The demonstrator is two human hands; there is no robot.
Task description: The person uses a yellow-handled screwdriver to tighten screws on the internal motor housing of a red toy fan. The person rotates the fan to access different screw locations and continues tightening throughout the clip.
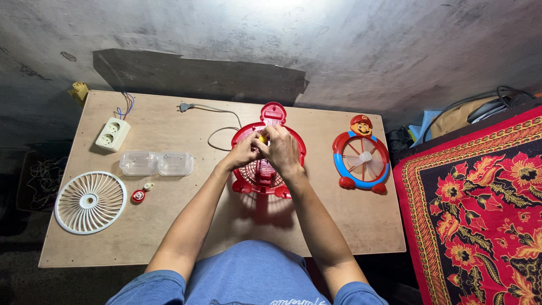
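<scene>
A small yellow part [262,137] is pinched between the left hand [244,151] and right hand [280,148], directly above the red fan housing [261,169] at the frame's center.

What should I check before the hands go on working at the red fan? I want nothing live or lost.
1. Plug out of the socket strip: ok, it lies loose on the table.
2. Both hands, left hand and right hand, on the red fan housing: ok.
3. Yellow part held firmly in the fingers: cannot tell.
4. White grille set aside: ok.
5. Small red cap in sight: ok.
</scene>
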